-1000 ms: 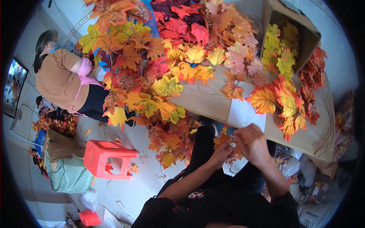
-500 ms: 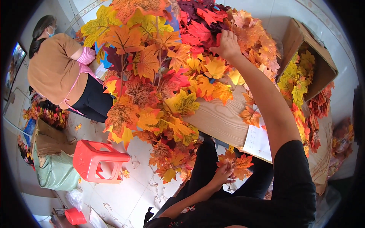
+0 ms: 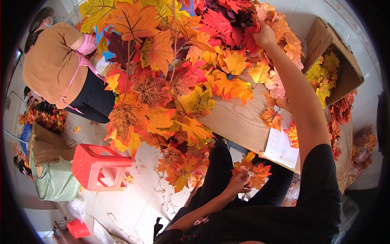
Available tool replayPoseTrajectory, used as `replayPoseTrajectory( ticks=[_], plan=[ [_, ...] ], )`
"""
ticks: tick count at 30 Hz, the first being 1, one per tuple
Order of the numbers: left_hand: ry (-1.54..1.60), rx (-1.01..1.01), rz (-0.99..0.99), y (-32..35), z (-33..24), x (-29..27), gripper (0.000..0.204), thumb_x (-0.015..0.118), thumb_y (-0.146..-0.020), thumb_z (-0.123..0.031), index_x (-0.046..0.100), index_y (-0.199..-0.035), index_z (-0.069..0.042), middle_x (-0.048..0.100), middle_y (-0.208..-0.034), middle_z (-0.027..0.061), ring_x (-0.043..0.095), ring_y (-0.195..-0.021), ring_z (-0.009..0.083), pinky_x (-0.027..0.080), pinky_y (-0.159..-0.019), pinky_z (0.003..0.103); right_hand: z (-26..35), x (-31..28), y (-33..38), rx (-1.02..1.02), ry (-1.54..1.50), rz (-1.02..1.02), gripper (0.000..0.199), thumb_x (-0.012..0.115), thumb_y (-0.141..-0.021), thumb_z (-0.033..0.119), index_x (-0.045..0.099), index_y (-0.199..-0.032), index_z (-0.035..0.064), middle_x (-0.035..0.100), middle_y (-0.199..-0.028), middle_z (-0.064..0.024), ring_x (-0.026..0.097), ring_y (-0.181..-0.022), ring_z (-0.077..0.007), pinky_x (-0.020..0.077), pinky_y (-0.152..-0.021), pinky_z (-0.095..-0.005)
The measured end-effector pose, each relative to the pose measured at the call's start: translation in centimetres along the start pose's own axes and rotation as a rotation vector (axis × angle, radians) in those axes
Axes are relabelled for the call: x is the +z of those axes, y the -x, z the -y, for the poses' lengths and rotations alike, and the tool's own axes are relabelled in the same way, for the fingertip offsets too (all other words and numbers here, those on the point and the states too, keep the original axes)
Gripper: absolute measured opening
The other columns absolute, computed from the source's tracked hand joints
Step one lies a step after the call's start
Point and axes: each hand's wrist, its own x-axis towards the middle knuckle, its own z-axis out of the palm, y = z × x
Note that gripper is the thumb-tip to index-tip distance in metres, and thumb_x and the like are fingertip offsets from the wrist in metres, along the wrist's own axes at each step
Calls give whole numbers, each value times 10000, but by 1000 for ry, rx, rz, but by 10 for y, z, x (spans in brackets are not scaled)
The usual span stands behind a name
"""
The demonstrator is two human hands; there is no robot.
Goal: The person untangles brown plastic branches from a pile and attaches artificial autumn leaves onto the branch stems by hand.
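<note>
Landmark: paper (image 3: 280,150) on the counter (image 3: 237,122). Left hand (image 3: 237,185): grip narrow, holding the sprig (image 3: 258,175), orange leaves up, on the near side of the paper, over the lap. Same hold as half a second ago.

Right hand (image 3: 266,36): change here. A second ago it's at the sprig with the left; half a second ago it's over the red leaves (image 3: 217,22), fingers spread. Now the fingers are curled in against those leaves, well beyond the paper. Can't tell if that grip has a leaf; fingertips hidden. Forearm passes right of the paper.

Box (image 3: 345,69) with yellow leaves (image 3: 323,77): beyond the paper, to the right.
</note>
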Motion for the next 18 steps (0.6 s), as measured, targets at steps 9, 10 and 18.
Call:
replayPoseTrajectory(
  ticks=[9, 10, 18],
  plan=[
    [-11, 2, 10, 5, 0, 4, 122, 442, -909, -151, 441, -986, -56, 474, -744, 26, 581, -713, 151, 538, -679, 289, -11, -25, -9, 33, -192, 97, 339, 610, -658, 175, 614, -970, 43, 625, -905, -177, 592, -873, -312, 449, -778, -353],
    [-16, -1, 16, 4, 1, 5, 122, 442, -909, -151, 441, -986, -56, 474, -744, 26, 581, -713, 151, 538, -679, 289, -13, -23, -9, 67, -313, 132, 325, 623, -658, 145, 613, -959, 24, 631, -875, -165, 602, -830, -287, 455, -748, -347],
    [-30, 27, 30, 7, 3, 8, 116, 439, -909, -157, 448, -950, -49, 482, -748, 28, 583, -722, 153, 534, -673, 281, 27, -41, 53, 387, -814, 393, 379, 587, -724, -69, 488, -1084, -3, 615, -862, -109, 608, -701, -188, 498, -605, -278]
  ],
)
